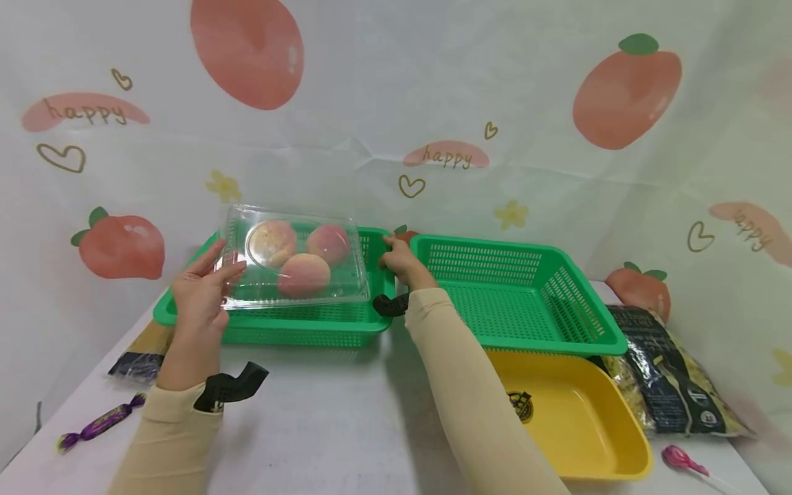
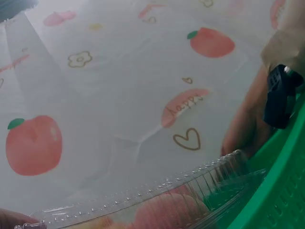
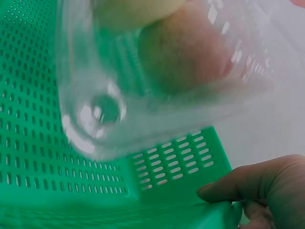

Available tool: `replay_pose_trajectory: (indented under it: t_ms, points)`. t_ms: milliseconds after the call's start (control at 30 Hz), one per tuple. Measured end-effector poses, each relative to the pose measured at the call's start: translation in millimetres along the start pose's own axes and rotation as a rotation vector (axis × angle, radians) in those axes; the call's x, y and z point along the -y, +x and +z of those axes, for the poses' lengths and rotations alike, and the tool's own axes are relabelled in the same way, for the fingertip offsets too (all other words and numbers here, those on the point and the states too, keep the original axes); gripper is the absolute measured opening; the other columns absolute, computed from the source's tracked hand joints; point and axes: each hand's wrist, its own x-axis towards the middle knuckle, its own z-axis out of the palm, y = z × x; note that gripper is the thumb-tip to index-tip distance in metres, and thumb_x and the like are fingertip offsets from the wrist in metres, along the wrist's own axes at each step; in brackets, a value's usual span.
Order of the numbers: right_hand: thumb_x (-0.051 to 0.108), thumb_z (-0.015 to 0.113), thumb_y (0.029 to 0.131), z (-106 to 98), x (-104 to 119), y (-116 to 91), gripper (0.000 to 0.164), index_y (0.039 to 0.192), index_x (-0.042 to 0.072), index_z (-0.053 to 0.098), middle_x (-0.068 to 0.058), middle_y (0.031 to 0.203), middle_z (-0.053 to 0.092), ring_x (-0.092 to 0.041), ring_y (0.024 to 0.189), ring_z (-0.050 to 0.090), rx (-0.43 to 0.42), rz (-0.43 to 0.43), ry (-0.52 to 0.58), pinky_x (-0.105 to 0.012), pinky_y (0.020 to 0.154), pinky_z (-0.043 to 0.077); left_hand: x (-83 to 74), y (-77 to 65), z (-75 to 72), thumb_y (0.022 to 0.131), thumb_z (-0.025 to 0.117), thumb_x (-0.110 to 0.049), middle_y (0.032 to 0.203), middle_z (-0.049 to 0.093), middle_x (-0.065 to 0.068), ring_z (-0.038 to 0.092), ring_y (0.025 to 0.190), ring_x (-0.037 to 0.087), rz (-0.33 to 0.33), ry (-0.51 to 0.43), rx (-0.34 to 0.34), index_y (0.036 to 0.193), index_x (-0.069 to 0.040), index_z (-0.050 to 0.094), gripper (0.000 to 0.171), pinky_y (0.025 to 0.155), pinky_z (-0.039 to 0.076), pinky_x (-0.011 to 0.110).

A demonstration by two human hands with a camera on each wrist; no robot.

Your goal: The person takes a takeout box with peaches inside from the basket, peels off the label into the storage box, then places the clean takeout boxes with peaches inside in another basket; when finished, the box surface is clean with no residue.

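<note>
My left hand (image 1: 201, 289) grips the left edge of a clear plastic box (image 1: 343, 283) with three peaches (image 1: 303, 275) inside. The box is tilted and hangs over the left green basket (image 1: 291, 337), blocking much of its inside. At that basket's right end, my right hand (image 1: 405, 265) holds the rim. The right wrist view shows the thumb of the right hand (image 3: 281, 191) on top of the rim and other fingers beneath. In that view a corner of the box hangs above the basket floor. Only a sliver of my left hand shows at the left wrist view's lower left.
A second green basket (image 1: 538, 344) stands to the right, with a yellow tray (image 1: 575, 412) in front of it. Packaged bags (image 1: 674, 385) lie at the far right, beside a lollipop (image 1: 677, 457). At left are a wrapped candy (image 1: 102, 421) and another bag (image 1: 145, 357).
</note>
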Motion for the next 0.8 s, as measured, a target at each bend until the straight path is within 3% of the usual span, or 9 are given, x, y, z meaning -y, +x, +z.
replay_pose_trajectory:
  t_ms: [100,233,367,533,800]
  points:
    - [-0.014,0.043,0.088,0,0,0,0.074,0.150,0.015,0.016,0.004,0.158,-0.009,-0.024,0.145,-0.006,-0.001,-0.005,-0.007,-0.034,0.077,0.031,4.5,4.7,2.5,0.075,0.071,0.007,0.145,0.043,-0.004,0.061,0.051,0.002,-0.003,0.057,-0.001,0.123,-0.017,0.061,0.055,0.041,0.038,0.012]
    - [-0.014,0.043,0.087,0,-1,0,0.075,0.150,0.015,0.015,0.004,0.158,-0.009,-0.024,0.145,-0.005,-0.006,-0.006,-0.016,-0.034,0.078,0.031,9.9,8.8,3.8,0.079,0.067,0.007,0.149,0.037,-0.002,0.059,0.055,-0.001,0.012,0.142,0.021,0.126,-0.016,0.059,0.054,0.044,0.041,0.011]
    - [-0.014,0.043,0.087,0,-1,0,0.074,0.150,0.015,0.016,0.004,0.158,-0.008,-0.024,0.145,-0.005,-0.010,-0.001,-0.013,-0.034,0.078,0.032,14.1,11.6,3.6,0.081,0.064,0.008,0.152,0.030,0.001,0.061,0.074,-0.005,0.022,0.202,0.031,0.129,-0.015,0.056,0.054,0.052,0.046,0.009]
    - [-0.013,0.043,0.088,0,-1,0,0.074,0.150,0.016,0.016,0.005,0.158,-0.008,-0.023,0.146,-0.005,-0.010,0.002,-0.012,-0.034,0.079,0.032,16.9,14.5,2.9,0.082,0.063,0.007,0.152,0.030,0.001,0.060,0.099,-0.001,0.004,0.241,0.028,0.131,-0.016,0.054,0.055,0.057,0.049,0.008]
    - [-0.013,0.043,0.088,0,0,-1,0.074,0.150,0.016,0.016,0.005,0.158,-0.009,-0.024,0.146,-0.004,-0.010,0.007,-0.025,-0.034,0.071,0.031,18.1,17.0,2.3,0.084,0.063,0.004,0.152,0.029,-0.001,0.045,0.128,0.007,-0.017,0.306,0.029,0.133,-0.018,0.052,0.054,0.061,0.050,0.007]
